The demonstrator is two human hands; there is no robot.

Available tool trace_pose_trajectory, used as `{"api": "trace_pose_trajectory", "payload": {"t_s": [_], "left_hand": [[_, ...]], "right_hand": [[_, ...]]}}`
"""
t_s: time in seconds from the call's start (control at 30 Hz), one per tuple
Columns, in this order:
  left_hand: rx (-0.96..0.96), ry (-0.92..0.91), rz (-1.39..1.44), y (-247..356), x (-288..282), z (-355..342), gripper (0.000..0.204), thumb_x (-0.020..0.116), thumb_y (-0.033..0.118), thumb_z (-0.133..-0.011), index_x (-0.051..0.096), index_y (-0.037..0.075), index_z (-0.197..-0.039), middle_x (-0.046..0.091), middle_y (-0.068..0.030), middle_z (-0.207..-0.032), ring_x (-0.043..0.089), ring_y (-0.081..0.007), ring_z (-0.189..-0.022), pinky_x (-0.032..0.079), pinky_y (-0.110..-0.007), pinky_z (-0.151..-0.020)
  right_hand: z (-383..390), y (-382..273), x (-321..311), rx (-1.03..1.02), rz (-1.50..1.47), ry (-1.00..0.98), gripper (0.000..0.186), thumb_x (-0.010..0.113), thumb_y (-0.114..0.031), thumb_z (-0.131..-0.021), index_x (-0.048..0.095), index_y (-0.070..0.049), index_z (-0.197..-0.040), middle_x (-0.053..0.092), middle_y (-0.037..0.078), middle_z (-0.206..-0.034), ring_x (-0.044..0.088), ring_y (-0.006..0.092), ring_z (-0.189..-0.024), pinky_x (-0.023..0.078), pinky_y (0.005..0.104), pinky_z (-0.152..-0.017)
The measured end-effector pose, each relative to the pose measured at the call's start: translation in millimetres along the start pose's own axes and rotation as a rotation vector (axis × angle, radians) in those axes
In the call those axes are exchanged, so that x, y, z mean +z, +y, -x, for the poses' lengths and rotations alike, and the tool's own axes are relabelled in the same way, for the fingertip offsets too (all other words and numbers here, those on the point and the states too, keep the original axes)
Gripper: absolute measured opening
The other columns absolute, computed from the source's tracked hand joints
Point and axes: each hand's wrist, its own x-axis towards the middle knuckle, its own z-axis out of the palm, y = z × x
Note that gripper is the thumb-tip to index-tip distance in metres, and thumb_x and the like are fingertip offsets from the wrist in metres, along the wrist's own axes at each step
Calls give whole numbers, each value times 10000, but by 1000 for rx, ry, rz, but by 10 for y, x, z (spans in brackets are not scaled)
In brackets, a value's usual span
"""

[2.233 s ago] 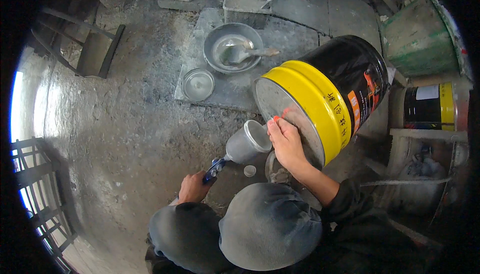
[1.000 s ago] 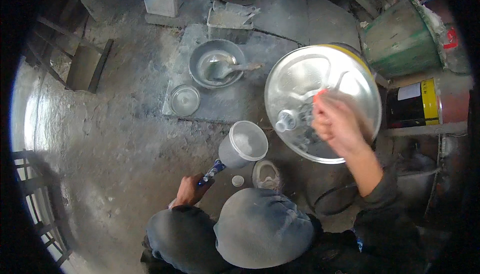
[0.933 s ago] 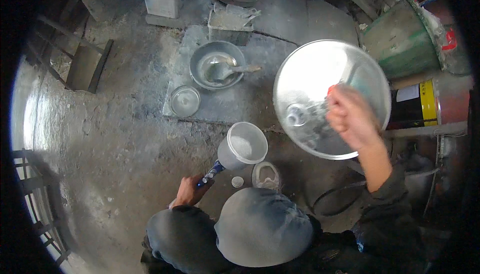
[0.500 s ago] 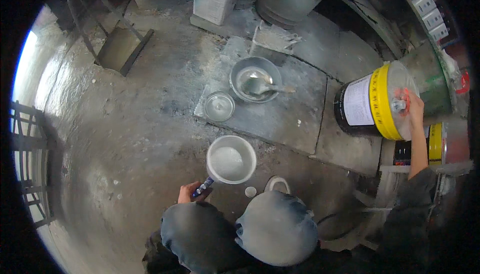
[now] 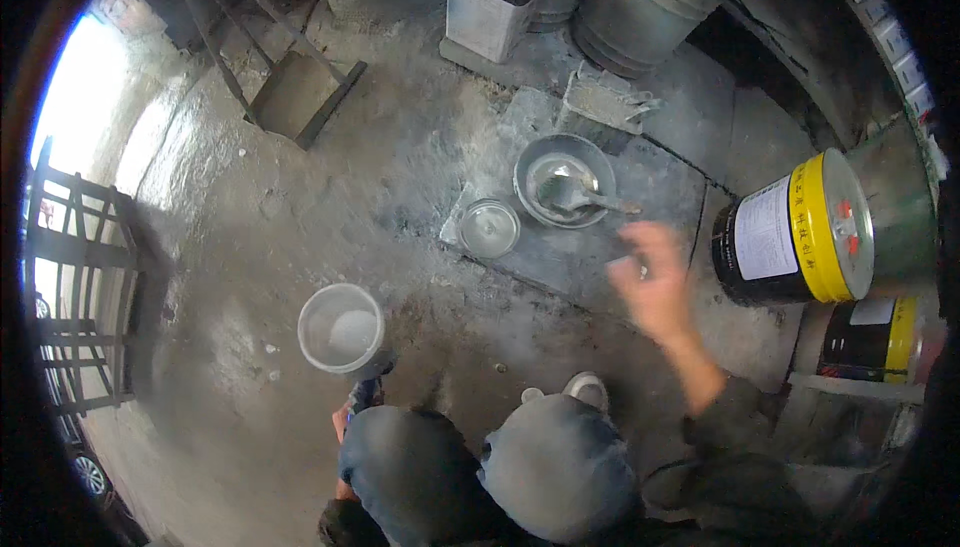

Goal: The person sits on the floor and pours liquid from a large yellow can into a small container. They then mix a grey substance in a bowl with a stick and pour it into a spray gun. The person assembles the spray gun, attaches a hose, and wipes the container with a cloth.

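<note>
My left hand (image 5: 342,422), low at centre-left beside my knee, grips a blue handled tool (image 5: 364,393), probably a spray gun, with a translucent cup (image 5: 340,327) attached; the cup has pale contents. My right hand (image 5: 655,287) is raised at centre-right, motion-blurred; whether it holds anything is unclear. Near it are a grey basin (image 5: 535,162) with a scoop (image 5: 585,200) lying in it and a round metal container (image 5: 488,227), both on a dusty slab (image 5: 650,257). A yellow-banded black drum (image 5: 815,227) lies tilted at the right, its lid facing sideways with red fittings.
A metal-framed cart (image 5: 295,97) is upper left, a barred rack (image 5: 80,287) far left. A square can (image 5: 485,12), grey drums (image 5: 640,12) and a box (image 5: 600,107) stand at the back. Another drum (image 5: 860,342) sits on a ledge at right. My shoe (image 5: 586,390) is below centre.
The large drum, earlier gripped at its lid by my right hand, was moved rightward and released. My right hand has come back leftward; my left hand and cup have shifted left.
</note>
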Motion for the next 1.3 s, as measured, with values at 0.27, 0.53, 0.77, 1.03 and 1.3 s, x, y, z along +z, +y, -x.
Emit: {"api": "trace_pose_trajectory", "payload": {"t_s": [0.27, 0.53, 0.77, 1.03, 1.3], "left_hand": [[-119, 208, 77, -226, -255, 556, 263, 755, 214, -770, 704, 29, -950, 645, -100, -678, 536, -100, -655, 464, -323, -619], [-201, 323, 144, -390, -259, 922, 253, 746, 213, -773, 695, 25, -934, 637, -128, -680, 522, -121, -635, 463, -334, -614], [-156, 326, 220, -408, -165, 883, 246, 739, 212, -775, 687, 22, -921, 631, -153, -682, 510, -138, -618, 462, -343, -609], [17, 83, 163, 91, -177, 473, 238, 733, 223, -786, 669, 14, -880, 593, -191, -657, 480, -181, -573, 455, -362, -593], [115, -86, -63, 338, 94, -18, 356, 741, 318, -818, 576, 10, -749, 573, -222, -676, 505, -444, -635, 432, -460, -579]], "right_hand": [[1, -245, 1973, 90, 27, -141, 1100, 884, -319, -643, 239, 10, -1470, 355, 294, -1434, 349, 457, -1318, 302, 499, -1111], [-231, -231, 2230, -5, 38, -48, 965, 873, -342, -620, 377, 22, -1363, 497, 204, -1299, 474, 391, -1201, 390, 466, -1026], [-1004, -1479, 1768, -368, -30, -120, 961, 864, -320, -621, 372, -15, -1388, 520, 196, -1261, 530, 382, -1144, 476, 429, -966], [-907, -1390, 1504, -623, 386, -704, 980, 842, -284, -586, 377, -68, -1421, 489, 200, -1310, 510, 408, -1157, 475, 462, -975], [-803, -1884, 1068, -623, -149, -999, 936, 840, -253, -615, 363, -40, -1392, 426, 208, -1362, 466, 370, -1243, 425, 442, -1046]]}}
